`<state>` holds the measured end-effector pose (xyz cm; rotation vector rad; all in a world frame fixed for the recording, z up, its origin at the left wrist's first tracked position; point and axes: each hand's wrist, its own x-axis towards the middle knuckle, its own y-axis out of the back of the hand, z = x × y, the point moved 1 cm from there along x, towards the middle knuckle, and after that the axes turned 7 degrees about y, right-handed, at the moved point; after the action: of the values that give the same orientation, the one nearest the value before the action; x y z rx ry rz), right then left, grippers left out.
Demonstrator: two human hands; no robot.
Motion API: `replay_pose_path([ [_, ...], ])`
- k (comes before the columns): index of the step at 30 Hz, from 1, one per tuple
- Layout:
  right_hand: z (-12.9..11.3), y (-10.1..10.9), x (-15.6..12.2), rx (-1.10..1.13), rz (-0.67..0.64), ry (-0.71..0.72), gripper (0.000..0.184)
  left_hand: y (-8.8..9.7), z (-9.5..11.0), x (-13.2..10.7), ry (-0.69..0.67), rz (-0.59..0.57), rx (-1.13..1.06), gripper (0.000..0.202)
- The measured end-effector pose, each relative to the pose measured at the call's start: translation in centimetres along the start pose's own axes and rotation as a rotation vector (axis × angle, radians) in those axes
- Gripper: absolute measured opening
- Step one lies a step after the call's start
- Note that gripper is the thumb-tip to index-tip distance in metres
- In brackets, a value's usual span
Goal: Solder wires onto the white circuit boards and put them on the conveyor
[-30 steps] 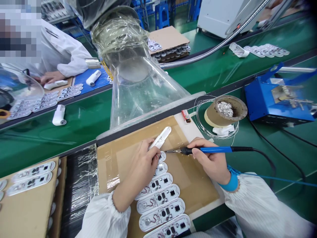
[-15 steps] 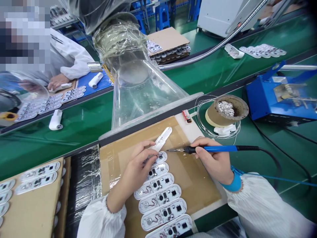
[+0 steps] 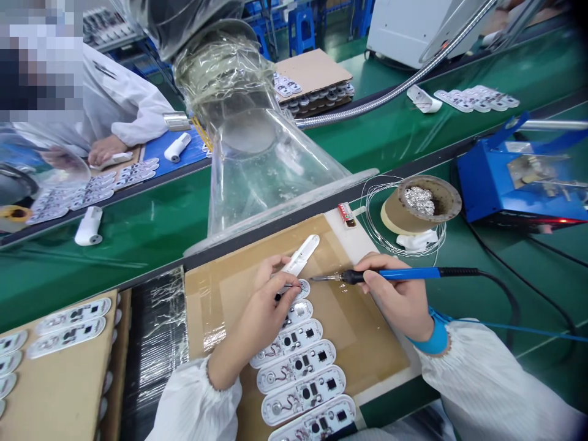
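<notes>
Looking in through the head view, I have the right hand (image 3: 395, 297) closed around the handle of a blue iron (image 3: 413, 274), held nearly level with its tip pointing left. The far panel (image 3: 304, 289) lies just left of that tip, at the far end of a row of panels (image 3: 301, 366) on the tan board (image 3: 372, 349). Its long axis runs from near left to far right, so the iron meets its right end at a shallow angle (tip and panel look just beside each other, though I can't tell whether they touch).

The left hand (image 3: 266, 306) is the nearer one, spread across the left part of that panel and hiding much of it. Its thumb and forefinger are almost together by a thin dark wire (image 3: 290, 285); whether they pinch it, I can't tell. A white case (image 3: 304, 252) sits just beyond these fingers, slanting away to the far right, its near end hidden behind them.

Right of the board, well apart from the tip, I see a pot (image 3: 392, 214) with a coil (image 3: 366, 214) around it, then a blue unit (image 3: 480, 196).
</notes>
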<state>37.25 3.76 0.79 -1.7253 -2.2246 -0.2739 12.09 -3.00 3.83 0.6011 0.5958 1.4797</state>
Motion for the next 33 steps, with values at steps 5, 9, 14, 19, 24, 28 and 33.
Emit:
replay_pose_path([
  [5,0.0,0.1,-0.1,-0.010,-0.007,-0.007,0.017,-0.6,-0.1,-0.3,0.001,0.014,0.067,0.012],
  [9,-0.3,0.0,-0.3,-0.054,-0.019,-0.014,0.017,-1.2,-0.1,-0.4,-0.037,0.017,0.125,0.011],
  [14,-0.3,-0.2,-0.5,-0.071,-0.042,-0.020,0.015,-1.8,-0.3,-0.4,-0.050,0.046,0.184,0.011],
  [19,-0.3,-0.4,-0.5,-0.070,-0.070,-0.037,0.013,-2.0,-0.4,-0.5,-0.051,0.072,0.187,0.012],
  [24,-0.4,-0.6,-0.4,-0.069,-0.083,-0.036,0.013,-2.0,-0.5,-0.5,-0.062,0.088,0.181,0.012],
  [28,-0.2,-0.6,-0.4,-0.077,-0.092,-0.040,0.013,-2.2,-0.6,-0.4,-0.068,0.092,0.201,0.013],
  [33,-0.2,-0.6,-0.4,-0.071,-0.103,-0.042,0.014,-2.3,-0.9,-0.3,-0.080,0.116,0.202,0.014],
])
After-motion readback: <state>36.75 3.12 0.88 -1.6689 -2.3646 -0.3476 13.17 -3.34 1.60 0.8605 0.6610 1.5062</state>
